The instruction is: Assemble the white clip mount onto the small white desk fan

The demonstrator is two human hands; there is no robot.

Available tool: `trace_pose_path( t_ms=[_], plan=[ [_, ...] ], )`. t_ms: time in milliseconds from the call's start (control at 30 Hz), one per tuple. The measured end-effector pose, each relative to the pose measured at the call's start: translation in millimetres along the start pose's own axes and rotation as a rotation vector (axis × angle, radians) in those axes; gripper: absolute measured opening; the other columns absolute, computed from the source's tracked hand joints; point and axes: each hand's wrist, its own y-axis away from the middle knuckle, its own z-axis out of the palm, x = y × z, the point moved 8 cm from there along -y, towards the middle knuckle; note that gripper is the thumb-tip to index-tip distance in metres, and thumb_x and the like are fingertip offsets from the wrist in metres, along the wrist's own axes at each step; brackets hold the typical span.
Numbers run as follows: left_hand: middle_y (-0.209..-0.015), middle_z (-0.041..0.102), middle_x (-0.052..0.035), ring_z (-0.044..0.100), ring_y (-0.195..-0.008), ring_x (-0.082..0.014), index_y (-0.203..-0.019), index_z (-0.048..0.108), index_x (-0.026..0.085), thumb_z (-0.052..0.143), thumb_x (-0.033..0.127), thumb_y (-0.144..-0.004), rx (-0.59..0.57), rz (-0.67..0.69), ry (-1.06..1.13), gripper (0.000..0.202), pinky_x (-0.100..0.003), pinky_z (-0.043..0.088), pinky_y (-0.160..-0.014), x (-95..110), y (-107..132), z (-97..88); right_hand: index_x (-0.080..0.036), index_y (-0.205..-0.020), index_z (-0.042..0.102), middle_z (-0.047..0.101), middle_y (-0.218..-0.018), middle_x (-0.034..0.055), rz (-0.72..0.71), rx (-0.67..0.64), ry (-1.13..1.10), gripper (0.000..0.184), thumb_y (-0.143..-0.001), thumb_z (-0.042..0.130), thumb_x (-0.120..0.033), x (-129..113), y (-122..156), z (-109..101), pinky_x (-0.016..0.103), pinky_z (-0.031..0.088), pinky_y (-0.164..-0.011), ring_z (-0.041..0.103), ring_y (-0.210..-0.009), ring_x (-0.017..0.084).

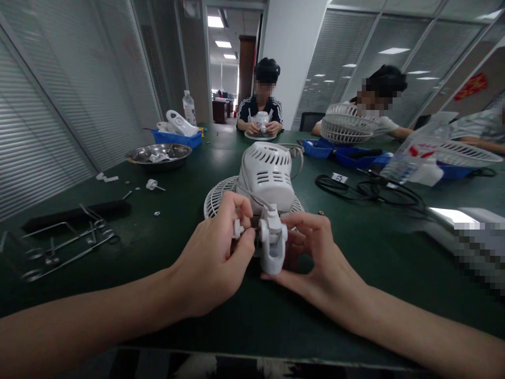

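A white fan motor housing (266, 171) with slotted vents stands on a round white fan grille (216, 199) in front of me. A white pivot bracket (273, 247) juts from it towards me. My right hand (311, 252) grips this bracket, fingers at its right side and thumb under its lower end. Between the fingers and thumb of my left hand (221, 247) is a white-headed screw knob (238, 229), its thin metal shaft pointing at the bracket's left side. Whether the shaft's tip enters the bracket I cannot tell. A pale cord (252, 196) runs along the housing.
At left lie a metal wire stand (74, 245), another white knob (152, 184) and a steel bowl (160, 153). A blue tray (179, 138) stands behind. Black cables (371, 192) and a plastic bag (418, 150) lie at right. Co-workers (262, 110) sit across the table.
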Motion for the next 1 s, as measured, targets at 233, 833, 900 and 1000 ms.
trace_pose_path(
  t_ms=[233, 833, 900, 1000],
  plan=[
    [-0.080, 0.047, 0.0030, 0.054, -0.066, -0.0149, -0.100, 0.030, 0.027, 0.040, 0.016, -0.088, -0.051, 0.090, 0.111, 0.020, -0.028, 0.041, -0.054, 2.0, 2.6, 3.9, -0.036, -0.134, 0.030, 0.058, -0.114, 0.0033, -0.074, -0.089, 0.063, 0.076, -0.074, 0.075, -0.051, -8.4, -6.7, -12.4, 0.027, 0.054, -0.059, 0.064, -0.088, 0.020],
    [-0.093, 0.051, -0.0018, 0.059, -0.071, -0.0143, -0.121, 0.019, 0.023, 0.039, 0.014, -0.094, -0.183, 0.344, -0.196, 0.035, -0.031, 0.047, -0.064, 10.7, 8.6, 11.7, -0.027, -0.130, 0.031, 0.063, -0.106, 0.0061, -0.165, -0.107, 0.188, 0.072, -0.076, 0.077, -0.038, -1.7, -4.1, -16.1, 0.029, 0.055, -0.061, 0.065, -0.076, 0.017],
    [-0.097, 0.053, -0.0035, 0.061, -0.074, -0.0155, -0.123, 0.019, 0.024, 0.039, 0.014, -0.094, -0.186, 0.397, -0.226, 0.036, -0.031, 0.048, -0.065, 13.7, 10.2, 12.0, -0.026, -0.129, 0.033, 0.064, -0.106, 0.0065, -0.182, -0.098, 0.174, 0.071, -0.075, 0.077, -0.037, -3.9, -4.6, -17.3, 0.029, 0.056, -0.061, 0.065, -0.074, 0.017],
    [-0.096, 0.056, -0.0035, 0.062, -0.072, -0.0163, -0.124, 0.019, 0.024, 0.039, 0.016, -0.095, -0.164, 0.433, -0.262, 0.036, -0.030, 0.047, -0.063, 14.0, 10.0, 11.8, -0.025, -0.128, 0.034, 0.065, -0.107, 0.0073, -0.177, -0.099, 0.148, 0.068, -0.076, 0.077, -0.034, -4.7, -5.8, -17.8, 0.029, 0.056, -0.063, 0.066, -0.078, 0.018]
  ],
)
